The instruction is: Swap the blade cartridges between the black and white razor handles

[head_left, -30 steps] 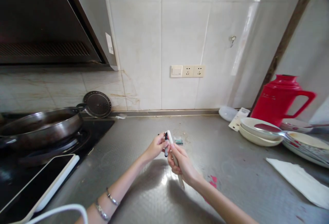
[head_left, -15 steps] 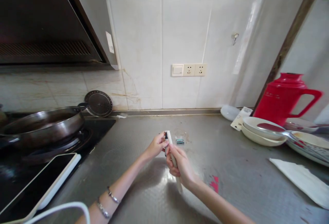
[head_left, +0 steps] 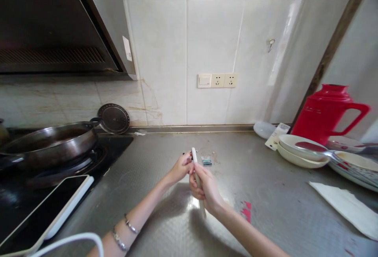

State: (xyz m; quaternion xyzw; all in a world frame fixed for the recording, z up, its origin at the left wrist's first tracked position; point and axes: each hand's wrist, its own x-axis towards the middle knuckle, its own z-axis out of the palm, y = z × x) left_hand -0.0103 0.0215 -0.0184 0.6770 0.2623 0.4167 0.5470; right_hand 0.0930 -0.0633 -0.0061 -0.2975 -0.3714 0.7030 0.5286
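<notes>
My right hand (head_left: 206,188) is closed around a long, slim white stick-like object (head_left: 193,154), held over the counter with its upper end pointing toward the wall. My left hand (head_left: 180,168) pinches at the left side of its upper end, where small dark bits show. The fingers hide most of that dark part, so its kind cannot be made out. Just right of the object, a small clear pack with teal-and-black battery-like sticks (head_left: 207,162) lies on the metal counter (head_left: 165,233).
At left, a steel pan (head_left: 67,143) sits on the black stove, with a phone (head_left: 44,213) and white cable (head_left: 73,236) nearer me. A red thermos (head_left: 321,111), stacked bowls (head_left: 301,158) and a white paper sheet (head_left: 344,206) occupy the right side.
The white object has turned slightly in my hands, so less of its dark side shows and its lower end sits slightly higher. Both hands keep their hold.
</notes>
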